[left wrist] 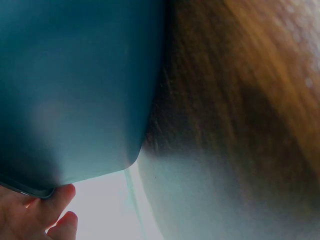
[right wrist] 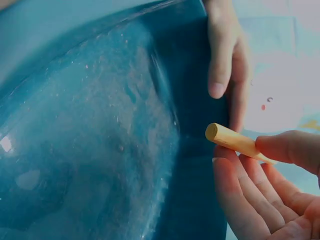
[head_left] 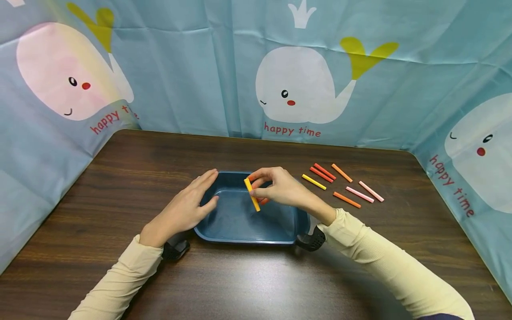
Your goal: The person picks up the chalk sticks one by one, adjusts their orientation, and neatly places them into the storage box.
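— Was there any writing you could read?
— Only on the blue whale cloth (head_left: 192, 80) hung behind and beside the worktop (head_left: 120, 178): "happy time" in red under each white whale.
— And the hands?
— The right hand (head_left: 280, 189) pinched a yellow stick (head_left: 252, 194) between thumb and fingers, holding it tilted over the inside of the blue tray (head_left: 240, 222). The left hand (head_left: 186, 206) lay with straight fingers against the tray's left rim, thumb dipping inside, holding nothing.
— Where was the tray?
— In the middle of the dark wooden worktop, just in front of the person.
— Anything else around?
— Seven loose sticks (head_left: 340, 184) lay on the worktop to the right of the tray, apart from it: one yellow, two red, two orange, two pink. The right forearm in its cream sleeve (head_left: 384, 262) crossed the tray's near right corner.
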### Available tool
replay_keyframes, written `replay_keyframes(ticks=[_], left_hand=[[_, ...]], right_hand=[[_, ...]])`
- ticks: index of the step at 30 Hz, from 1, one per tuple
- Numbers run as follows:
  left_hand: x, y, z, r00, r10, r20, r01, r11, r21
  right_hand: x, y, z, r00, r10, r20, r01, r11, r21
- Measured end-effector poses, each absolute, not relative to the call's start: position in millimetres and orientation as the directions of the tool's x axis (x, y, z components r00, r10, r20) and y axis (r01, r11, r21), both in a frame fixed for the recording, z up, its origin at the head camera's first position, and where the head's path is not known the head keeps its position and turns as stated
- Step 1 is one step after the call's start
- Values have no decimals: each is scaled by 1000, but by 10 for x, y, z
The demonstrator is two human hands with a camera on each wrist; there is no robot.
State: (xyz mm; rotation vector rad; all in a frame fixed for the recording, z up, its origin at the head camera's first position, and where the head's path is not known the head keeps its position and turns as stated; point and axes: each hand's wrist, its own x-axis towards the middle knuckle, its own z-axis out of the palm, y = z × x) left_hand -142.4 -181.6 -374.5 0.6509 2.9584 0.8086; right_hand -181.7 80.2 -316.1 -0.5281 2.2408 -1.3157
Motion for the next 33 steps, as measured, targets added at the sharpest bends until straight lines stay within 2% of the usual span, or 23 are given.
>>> replay_keyframes(ticks=[7,33], left_hand=[[-1428,-1818,-3744,-917,387,92,380,784,492],[-1406,-1816,-3748,-903,414,117,410,746,526]], right_hand=[[-1858,726,-3155,-777,-574,-258,-25,438,-899],[-1987,428,-3316,-687,-627,-367,37,474,-880]])
